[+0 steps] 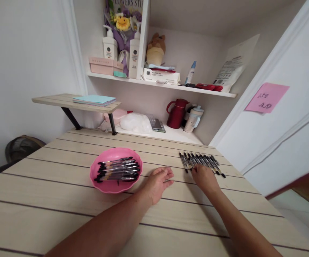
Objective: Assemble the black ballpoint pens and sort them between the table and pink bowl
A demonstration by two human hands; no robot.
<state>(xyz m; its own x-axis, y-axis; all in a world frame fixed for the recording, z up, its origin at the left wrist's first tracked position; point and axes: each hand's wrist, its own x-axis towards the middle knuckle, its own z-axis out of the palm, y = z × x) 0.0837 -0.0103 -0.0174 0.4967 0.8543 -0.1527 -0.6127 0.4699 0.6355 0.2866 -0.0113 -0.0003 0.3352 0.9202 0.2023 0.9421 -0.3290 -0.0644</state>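
A pink bowl [101, 180] on the wooden table [63, 214] holds several black pens [118, 169] lying side by side. To the right, a row of several more black pens [201, 161] lies flat on the table. My right hand [204, 178] rests at the near end of that row, its fingertips touching the pens; the fingers are curled and hidden from me. My left hand [158, 185] lies between the bowl and the row, palm turned inward with fingers loosely curled, and a thin pen-like tip shows at its fingertips.
A raised wooden shelf [74, 102] with a blue folder stands at the back left. Behind the table are a red kettle [176, 113], a cup, a plastic bag, bottles and a plush toy on wall shelves. A pink sticky note [267, 97] hangs on the right wall.
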